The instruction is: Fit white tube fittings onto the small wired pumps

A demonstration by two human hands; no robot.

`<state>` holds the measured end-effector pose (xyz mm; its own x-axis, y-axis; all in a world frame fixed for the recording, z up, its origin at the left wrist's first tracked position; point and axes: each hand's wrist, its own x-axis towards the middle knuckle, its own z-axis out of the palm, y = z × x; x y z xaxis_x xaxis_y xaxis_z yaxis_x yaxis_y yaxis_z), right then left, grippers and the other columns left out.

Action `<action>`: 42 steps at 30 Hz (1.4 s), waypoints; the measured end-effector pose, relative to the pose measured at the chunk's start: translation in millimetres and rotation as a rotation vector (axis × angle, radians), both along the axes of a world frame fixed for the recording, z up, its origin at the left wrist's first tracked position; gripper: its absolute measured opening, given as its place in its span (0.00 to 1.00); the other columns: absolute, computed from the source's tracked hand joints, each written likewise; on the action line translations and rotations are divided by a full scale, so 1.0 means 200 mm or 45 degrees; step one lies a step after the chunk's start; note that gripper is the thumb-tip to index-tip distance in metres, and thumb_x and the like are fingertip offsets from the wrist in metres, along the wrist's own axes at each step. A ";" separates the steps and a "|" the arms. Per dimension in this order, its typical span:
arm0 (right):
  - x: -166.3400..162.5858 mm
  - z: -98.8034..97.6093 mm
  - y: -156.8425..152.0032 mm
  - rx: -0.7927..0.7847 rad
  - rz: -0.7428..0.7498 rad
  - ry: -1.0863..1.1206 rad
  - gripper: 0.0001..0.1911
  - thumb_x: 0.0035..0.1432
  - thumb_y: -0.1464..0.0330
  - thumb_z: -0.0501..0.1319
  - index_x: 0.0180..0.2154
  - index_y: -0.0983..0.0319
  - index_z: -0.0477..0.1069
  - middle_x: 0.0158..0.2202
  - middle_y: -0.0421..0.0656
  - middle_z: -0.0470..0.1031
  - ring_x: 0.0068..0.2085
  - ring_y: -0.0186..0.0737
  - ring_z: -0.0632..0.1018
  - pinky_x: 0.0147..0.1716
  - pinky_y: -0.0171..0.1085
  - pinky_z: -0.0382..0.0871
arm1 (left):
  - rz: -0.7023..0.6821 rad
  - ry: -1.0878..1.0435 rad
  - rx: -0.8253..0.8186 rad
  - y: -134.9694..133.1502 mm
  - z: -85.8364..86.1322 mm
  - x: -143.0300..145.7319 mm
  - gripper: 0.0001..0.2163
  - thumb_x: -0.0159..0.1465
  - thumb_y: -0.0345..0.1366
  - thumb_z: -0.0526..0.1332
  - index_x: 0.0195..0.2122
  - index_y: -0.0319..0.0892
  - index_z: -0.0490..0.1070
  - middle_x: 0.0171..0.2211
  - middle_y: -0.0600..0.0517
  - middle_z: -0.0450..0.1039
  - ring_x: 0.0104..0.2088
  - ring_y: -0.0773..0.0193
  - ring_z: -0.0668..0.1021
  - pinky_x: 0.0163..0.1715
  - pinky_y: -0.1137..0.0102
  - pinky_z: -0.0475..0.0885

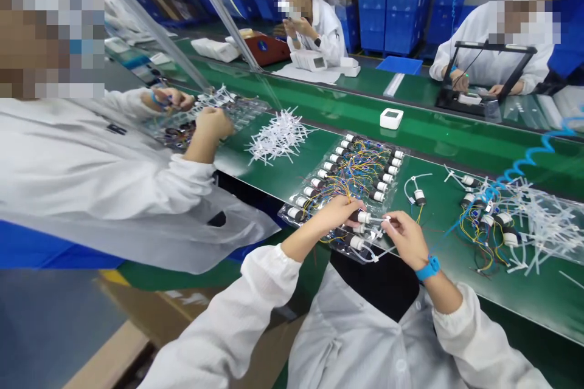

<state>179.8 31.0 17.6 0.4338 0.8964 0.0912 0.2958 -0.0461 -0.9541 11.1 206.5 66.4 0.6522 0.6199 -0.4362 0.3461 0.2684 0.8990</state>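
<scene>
Over the near edge of a clear plastic tray (285, 211), my left hand (338, 214) is closed around a small black-and-white cylindrical motor pump (364, 217). A thin translucent tube runs from its white end to my right hand (406, 237). That hand pinches the tube's white fitting (387, 219) between thumb and fingers, and a blue band circles its wrist. Two rows of similar pumps with yellow, blue and red wires fill the tray. Just below my hands, another pump (356, 243) with a white tube lies at the tray's near edge.
White tube pieces form one pile (279, 135) behind the tray and another (554, 219) at right. Loose wired pumps (504, 219) lie beside the right pile, under a coiled blue hose (524, 164). A co-worker's hand (212, 127) is at left. A white device (391, 118) sits on the belt.
</scene>
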 end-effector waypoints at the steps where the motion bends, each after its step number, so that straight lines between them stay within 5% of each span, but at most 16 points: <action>1: 0.01 -0.01 0.01 -0.014 -0.009 0.037 0.15 0.68 0.54 0.66 0.44 0.58 0.81 0.39 0.45 0.81 0.37 0.44 0.81 0.39 0.41 0.76 | 0.012 -0.012 -0.019 0.00 0.01 -0.01 0.17 0.65 0.48 0.76 0.37 0.35 0.84 0.31 0.52 0.74 0.34 0.63 0.81 0.42 0.62 0.89; 6: 0.04 -0.04 0.06 -0.070 -0.010 0.147 0.18 0.68 0.50 0.65 0.35 0.58 0.75 0.32 0.41 0.76 0.34 0.44 0.79 0.39 0.41 0.76 | 0.201 -0.145 -0.242 -0.05 0.03 -0.08 0.15 0.66 0.41 0.78 0.47 0.38 0.81 0.45 0.48 0.79 0.38 0.63 0.84 0.58 0.52 0.86; 12: 0.08 0.01 0.10 0.033 0.024 0.033 0.19 0.66 0.52 0.67 0.29 0.58 0.74 0.45 0.48 0.79 0.43 0.46 0.80 0.42 0.41 0.76 | 0.256 -0.168 -0.314 -0.09 0.05 -0.18 0.18 0.69 0.38 0.74 0.57 0.38 0.78 0.56 0.41 0.81 0.46 0.55 0.88 0.63 0.53 0.83; 16: 0.11 0.02 0.11 -0.073 0.100 0.122 0.17 0.66 0.51 0.66 0.36 0.58 0.78 0.39 0.45 0.81 0.39 0.46 0.81 0.42 0.42 0.74 | 0.249 -0.075 0.174 -0.17 0.07 -0.21 0.18 0.72 0.41 0.70 0.60 0.42 0.75 0.57 0.43 0.80 0.42 0.59 0.87 0.51 0.55 0.87; 20: 0.12 0.04 0.15 -0.123 0.189 0.119 0.17 0.67 0.51 0.67 0.39 0.58 0.77 0.35 0.42 0.81 0.37 0.45 0.80 0.41 0.42 0.73 | -0.263 0.021 0.915 -0.29 0.08 -0.21 0.10 0.75 0.39 0.65 0.54 0.44 0.80 0.54 0.45 0.83 0.52 0.50 0.85 0.57 0.53 0.82; 23: 0.12 0.08 0.19 -0.107 0.219 0.052 0.16 0.67 0.52 0.66 0.38 0.58 0.77 0.36 0.41 0.83 0.38 0.45 0.81 0.42 0.42 0.72 | -0.524 0.060 1.225 -0.35 0.08 -0.18 0.14 0.74 0.37 0.67 0.59 0.43 0.79 0.59 0.41 0.82 0.61 0.44 0.81 0.65 0.48 0.75; 26: 0.13 0.11 0.24 -0.095 0.224 0.026 0.13 0.68 0.55 0.67 0.38 0.57 0.78 0.37 0.41 0.85 0.40 0.46 0.83 0.44 0.43 0.74 | -0.602 0.101 1.293 -0.35 0.07 -0.15 0.08 0.75 0.36 0.66 0.53 0.43 0.80 0.51 0.42 0.85 0.55 0.45 0.82 0.61 0.49 0.77; 29: 0.15 0.14 0.28 -0.085 0.258 0.094 0.13 0.69 0.54 0.66 0.39 0.57 0.78 0.39 0.43 0.87 0.42 0.47 0.85 0.47 0.44 0.75 | -0.477 0.066 1.199 -0.28 0.05 -0.14 0.06 0.77 0.34 0.62 0.49 0.44 0.78 0.45 0.47 0.83 0.47 0.51 0.84 0.53 0.56 0.80; 33: 0.18 0.19 0.35 -0.038 0.382 0.243 0.16 0.69 0.51 0.67 0.38 0.57 0.80 0.41 0.44 0.89 0.44 0.47 0.85 0.48 0.44 0.76 | -0.193 0.040 1.256 -0.14 0.01 -0.09 0.23 0.70 0.36 0.71 0.64 0.44 0.69 0.59 0.41 0.77 0.56 0.47 0.82 0.56 0.54 0.78; 36: 0.21 0.21 0.37 -0.019 0.467 0.347 0.19 0.68 0.49 0.69 0.38 0.58 0.80 0.41 0.45 0.88 0.43 0.46 0.84 0.47 0.44 0.76 | -0.324 0.051 1.346 -0.05 -0.02 -0.04 0.23 0.66 0.35 0.74 0.60 0.45 0.72 0.60 0.42 0.77 0.60 0.44 0.79 0.62 0.51 0.74; 40: 0.24 0.19 0.34 -0.021 0.495 0.519 0.23 0.64 0.45 0.73 0.37 0.58 0.81 0.41 0.45 0.88 0.42 0.45 0.83 0.47 0.44 0.77 | -0.572 0.165 1.337 0.02 -0.02 0.02 0.04 0.70 0.34 0.69 0.41 0.45 0.74 0.39 0.50 0.79 0.44 0.51 0.81 0.50 0.59 0.74; 42: 0.25 0.16 0.32 -0.027 0.491 0.609 0.24 0.62 0.43 0.74 0.37 0.58 0.80 0.41 0.46 0.88 0.43 0.46 0.83 0.47 0.45 0.78 | -0.643 0.146 1.332 0.03 0.00 0.03 0.03 0.72 0.34 0.67 0.43 0.45 0.74 0.39 0.51 0.80 0.43 0.52 0.82 0.49 0.61 0.72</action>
<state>230.0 95.5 49.9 0.0663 0.9964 -0.0533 -0.1653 -0.0417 -0.9854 16.8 212.9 65.8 0.9173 0.3934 0.0613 0.2957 -0.7762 0.5569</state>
